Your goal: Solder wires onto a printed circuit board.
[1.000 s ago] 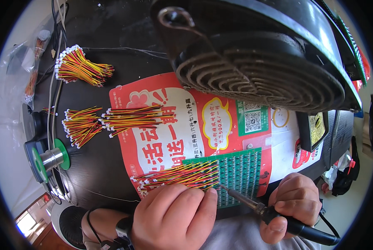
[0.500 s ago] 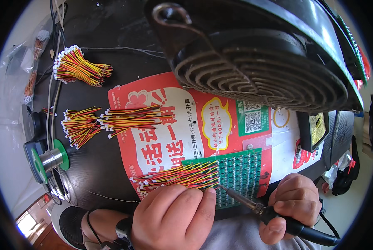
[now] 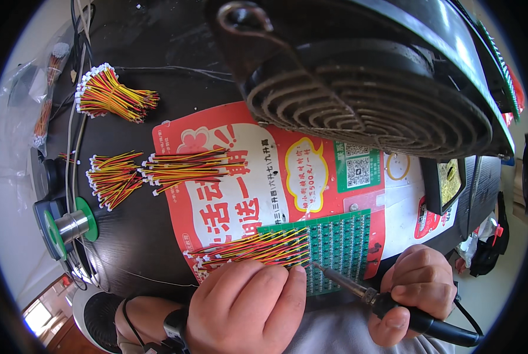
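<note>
Right hand (image 3: 417, 286) wrapped round handle of soldering iron (image 3: 382, 302), tip at green circuit board (image 3: 342, 245), just beside fingertip of left hand (image 3: 246, 307)
Left hand curled low over red, yellow and black wires (image 3: 270, 242); cannot tell whether it pinches one, underside hidden
Likely risk: burnt fingertip if iron slips, tip being so near; scorched insulation possible if tip strays among crowded wires
Iron's long axis slants, tip up-left, rear end down-right
Board flat on red-and-white sheet (image 3: 228, 115); wires run left to right, rising slightly, white ends left
</note>
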Demonstrator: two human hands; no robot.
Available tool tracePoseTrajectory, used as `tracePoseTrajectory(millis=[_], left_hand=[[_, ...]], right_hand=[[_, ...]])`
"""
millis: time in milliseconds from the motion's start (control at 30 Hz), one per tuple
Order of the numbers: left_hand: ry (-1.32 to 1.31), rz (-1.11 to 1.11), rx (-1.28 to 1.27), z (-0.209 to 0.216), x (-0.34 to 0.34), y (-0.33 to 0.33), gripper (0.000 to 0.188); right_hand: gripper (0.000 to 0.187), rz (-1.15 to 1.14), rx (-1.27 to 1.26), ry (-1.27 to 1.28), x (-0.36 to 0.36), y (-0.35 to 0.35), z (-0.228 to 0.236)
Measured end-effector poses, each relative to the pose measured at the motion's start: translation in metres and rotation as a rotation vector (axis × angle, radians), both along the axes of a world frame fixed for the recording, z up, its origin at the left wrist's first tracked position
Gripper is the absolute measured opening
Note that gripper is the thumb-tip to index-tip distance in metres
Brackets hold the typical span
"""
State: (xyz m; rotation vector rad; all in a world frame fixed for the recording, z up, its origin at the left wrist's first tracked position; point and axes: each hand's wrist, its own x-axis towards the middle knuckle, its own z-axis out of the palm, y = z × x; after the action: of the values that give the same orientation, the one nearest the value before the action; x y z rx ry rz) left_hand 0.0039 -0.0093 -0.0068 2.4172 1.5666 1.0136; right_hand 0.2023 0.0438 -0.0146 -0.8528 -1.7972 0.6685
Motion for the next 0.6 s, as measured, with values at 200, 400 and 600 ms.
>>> tracePoseTrajectory(millis=[200,400,600], left_hand=[[-0.024,0.016,0.028,-0.001,0.001,0.002,0.009],[-0.035,0.007,0.048,-0.001,0.002,0.003,0.008],[-0.044,0.011,0.044,-0.003,0.002,0.001,0.009]], right_hand=[[0.03,0.021,0.025,-0.007,0.001,0.003,0.002],[0.031,0.073,0.035,-0.042,0.002,0.005,0.004],[0.031,0.022,0.04,0.016,-0.001,0.004,0.002]])
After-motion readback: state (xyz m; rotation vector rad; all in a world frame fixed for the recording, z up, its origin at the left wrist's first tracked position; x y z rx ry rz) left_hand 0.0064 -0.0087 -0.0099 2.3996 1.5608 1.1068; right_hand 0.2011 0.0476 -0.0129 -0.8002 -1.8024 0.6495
